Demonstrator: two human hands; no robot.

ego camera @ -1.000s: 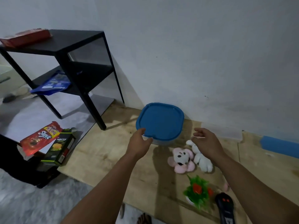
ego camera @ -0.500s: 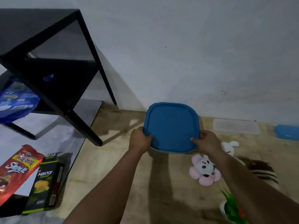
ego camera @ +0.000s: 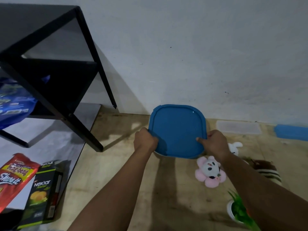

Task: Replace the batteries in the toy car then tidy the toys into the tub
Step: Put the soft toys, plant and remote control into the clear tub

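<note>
A tub with a blue square lid [ego camera: 176, 130] stands on the wooden floor by the wall. My left hand [ego camera: 145, 138] grips the lid's left edge, and my right hand [ego camera: 215, 142] grips its right edge with the thumb on top. The lid's near side looks slightly raised, showing a pale strip of the tub [ego camera: 158, 154] beneath. A pink plush toy [ego camera: 210, 170] lies just right of the tub. Behind my right wrist sits a white plush rabbit [ego camera: 235, 146], and a brown striped plush [ego camera: 268, 170] lies further right. The toy car is out of view.
A black shelf unit [ego camera: 55, 67] stands at the left with a blue packet [ego camera: 13, 102] on it. A red snack bag [ego camera: 13, 177] and a Nextar box [ego camera: 43, 194] lie at lower left. A small potted plant [ego camera: 238, 212], clear lid [ego camera: 238, 127] and blue box [ego camera: 291, 131] are at right.
Both hands have reached the lid and closed on its edges; the right hand came in from over the plush toys. My view has swung left and nearer the tub.
</note>
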